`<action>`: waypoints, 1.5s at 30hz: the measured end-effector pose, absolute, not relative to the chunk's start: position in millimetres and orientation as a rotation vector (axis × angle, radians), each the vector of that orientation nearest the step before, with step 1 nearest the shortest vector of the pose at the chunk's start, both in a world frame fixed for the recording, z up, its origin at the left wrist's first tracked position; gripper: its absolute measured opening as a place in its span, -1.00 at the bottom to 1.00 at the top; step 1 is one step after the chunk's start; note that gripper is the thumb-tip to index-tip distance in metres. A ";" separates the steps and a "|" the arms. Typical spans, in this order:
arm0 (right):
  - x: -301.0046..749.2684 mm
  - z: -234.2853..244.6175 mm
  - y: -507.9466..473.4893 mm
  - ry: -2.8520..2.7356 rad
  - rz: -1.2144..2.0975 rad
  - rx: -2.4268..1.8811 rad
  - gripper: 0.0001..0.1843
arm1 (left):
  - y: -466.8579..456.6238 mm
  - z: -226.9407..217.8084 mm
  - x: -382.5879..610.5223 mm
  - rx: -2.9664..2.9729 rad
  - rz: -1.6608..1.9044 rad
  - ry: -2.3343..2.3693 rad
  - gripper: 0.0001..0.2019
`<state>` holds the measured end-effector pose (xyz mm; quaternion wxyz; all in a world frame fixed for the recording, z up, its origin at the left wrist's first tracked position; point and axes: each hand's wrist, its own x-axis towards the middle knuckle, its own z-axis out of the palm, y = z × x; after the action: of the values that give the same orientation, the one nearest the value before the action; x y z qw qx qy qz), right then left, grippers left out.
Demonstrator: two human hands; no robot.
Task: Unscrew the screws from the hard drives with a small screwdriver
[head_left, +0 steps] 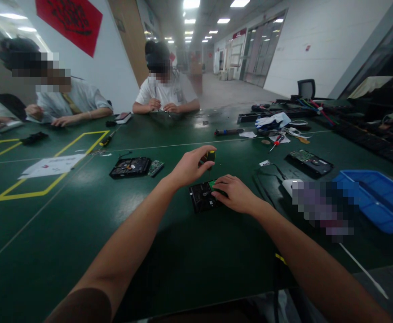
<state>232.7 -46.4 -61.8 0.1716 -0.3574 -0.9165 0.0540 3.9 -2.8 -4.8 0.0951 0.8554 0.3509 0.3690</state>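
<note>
Left hand [190, 167] is curled shut round the stubby handle of a screwdriver [210, 156], held upright just above the work. The shaft is hidden, so can't tell if the tip touches anything. Right hand [234, 194] lies palm down, fingers stretched out and close together, not gripping. It presses on the 2 o'clock corner of a hard drive [201, 198], prob. to stop it sliding. The drive lies flat on the green table [81, 251], dead ahead at 12 o'clock, w/ a bit of green board showing at the fingertips, which prob. explains the tool hanging right over it. Further out, a second drive [130, 167] w/ a loose green board [156, 168] just beside it sits at approx 10 o'clock. A third drive [309, 161] is at 2 o'clock, a blue bin [374, 202] at 3, and a paper sheet [53, 165] inside yellow tape at 9. Two co-workers sit across the table at 11 and 12, hands on their own bits.
</note>
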 end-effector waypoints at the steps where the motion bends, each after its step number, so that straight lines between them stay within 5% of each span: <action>1: 232.8 -62.0 -46.3 -2.601 0.156 -1.015 -0.65 | -3.3 -3.9 3.6 2.540 1.083 1.032 -0.57; 33: 233.0 -60.2 -47.1 -2.604 0.148 -1.034 -0.65 | -3.1 2.5 1.9 2.492 1.154 1.067 -0.69; 45: 233.0 -59.4 -47.3 -2.593 0.161 -1.013 -0.67 | -1.7 -0.7 -3.0 2.407 1.005 0.850 -0.46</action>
<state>233.0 -47.3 -59.4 0.1758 -0.3577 -0.9154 0.0570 -3.0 -1.7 -0.7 0.1980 0.8601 0.3037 0.3590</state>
